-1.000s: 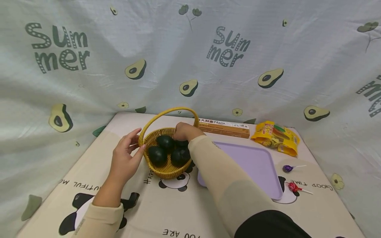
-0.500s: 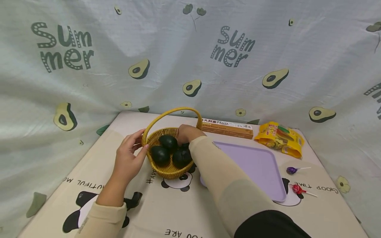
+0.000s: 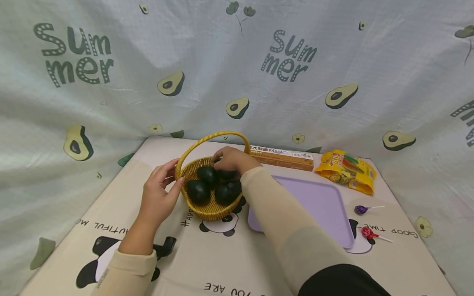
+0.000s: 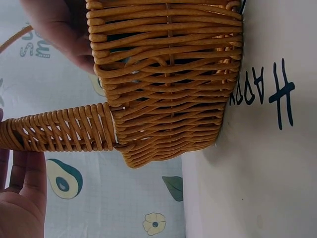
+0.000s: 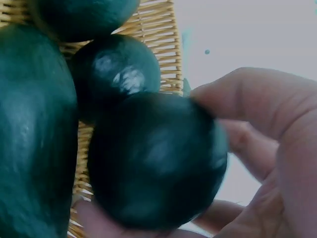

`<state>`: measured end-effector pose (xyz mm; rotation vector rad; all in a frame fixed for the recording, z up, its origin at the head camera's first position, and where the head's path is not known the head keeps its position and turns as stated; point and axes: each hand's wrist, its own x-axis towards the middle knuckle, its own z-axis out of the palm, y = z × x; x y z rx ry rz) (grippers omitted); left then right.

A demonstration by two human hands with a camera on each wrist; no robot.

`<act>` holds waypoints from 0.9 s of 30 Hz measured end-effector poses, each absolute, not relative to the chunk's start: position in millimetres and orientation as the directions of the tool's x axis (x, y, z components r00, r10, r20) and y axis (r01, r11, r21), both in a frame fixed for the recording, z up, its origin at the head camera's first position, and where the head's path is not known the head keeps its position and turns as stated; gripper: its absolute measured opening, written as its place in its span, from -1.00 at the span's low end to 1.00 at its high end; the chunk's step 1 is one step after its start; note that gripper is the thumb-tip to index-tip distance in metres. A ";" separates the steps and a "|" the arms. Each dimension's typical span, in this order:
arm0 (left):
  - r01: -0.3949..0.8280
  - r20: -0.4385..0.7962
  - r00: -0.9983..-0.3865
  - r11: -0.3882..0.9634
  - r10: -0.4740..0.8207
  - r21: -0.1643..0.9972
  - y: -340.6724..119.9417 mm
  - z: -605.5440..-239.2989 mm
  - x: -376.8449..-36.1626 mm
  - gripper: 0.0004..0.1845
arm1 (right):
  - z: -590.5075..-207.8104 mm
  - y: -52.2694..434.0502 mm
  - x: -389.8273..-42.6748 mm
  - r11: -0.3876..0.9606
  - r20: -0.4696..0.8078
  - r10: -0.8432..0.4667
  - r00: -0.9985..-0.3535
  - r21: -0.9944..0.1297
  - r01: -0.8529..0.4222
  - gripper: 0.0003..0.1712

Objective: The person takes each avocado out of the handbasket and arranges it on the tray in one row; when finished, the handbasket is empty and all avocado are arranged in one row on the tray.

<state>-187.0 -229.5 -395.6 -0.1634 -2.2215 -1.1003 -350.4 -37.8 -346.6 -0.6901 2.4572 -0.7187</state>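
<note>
Cream cloth with pandas on it covers the bench (image 3: 189, 263), and the far edge runs right up against a pale avocado-print curtain (image 3: 129, 102). Left and right edges both show, near one's out of frame. Decent room on the cloth between the two forearms, plus a strip along the left side.

As for other stuff: a pasta box (image 3: 285, 158) lies along the back edge, a yellow snack bag (image 3: 348, 170) sits to its right, and a purple lollipop (image 3: 361, 210) and a red lollipop (image 3: 368, 233) are near the right side of the lilac tray (image 3: 318, 201). Biggest thing in the way is the right sleeve (image 3: 281, 209), which crosses over part of that tray.

Now the wicker basket (image 3: 212, 214), upright just left of the tray, handle (image 3: 226, 132) arching over it. The left hand (image 3: 159, 193) has its thumb and fingers pinching that handle at its left side. The right hand (image 3: 233, 159) is over the back right of the basket, thumb and fingers pinching a round dark green fruit (image 5: 158, 163). Three more dark fruits (image 3: 198, 192) are inside, close together.
</note>
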 end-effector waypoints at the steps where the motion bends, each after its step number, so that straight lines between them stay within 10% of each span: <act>1: 0.376 0.599 -0.784 0.641 -0.164 0.669 -229.4 -395.3 -187.0 -0.38 | -346.1 -36.6 -349.3 0.710 -0.301 -0.582 -0.756 -0.641 -0.292 -0.54; 15: 0.361 0.586 -0.792 0.645 -0.169 0.674 -229.4 -394.3 -185.5 -0.38 | -348.7 -28.7 -345.5 0.542 -0.226 -0.684 -0.694 -0.794 -0.275 -0.24; 27: 0.365 0.589 -0.790 0.643 -0.168 0.673 -230.6 -394.9 -186.0 -0.38 | -340.9 -14.0 -337.4 0.536 -0.120 -0.734 -0.669 -0.707 -0.461 -0.22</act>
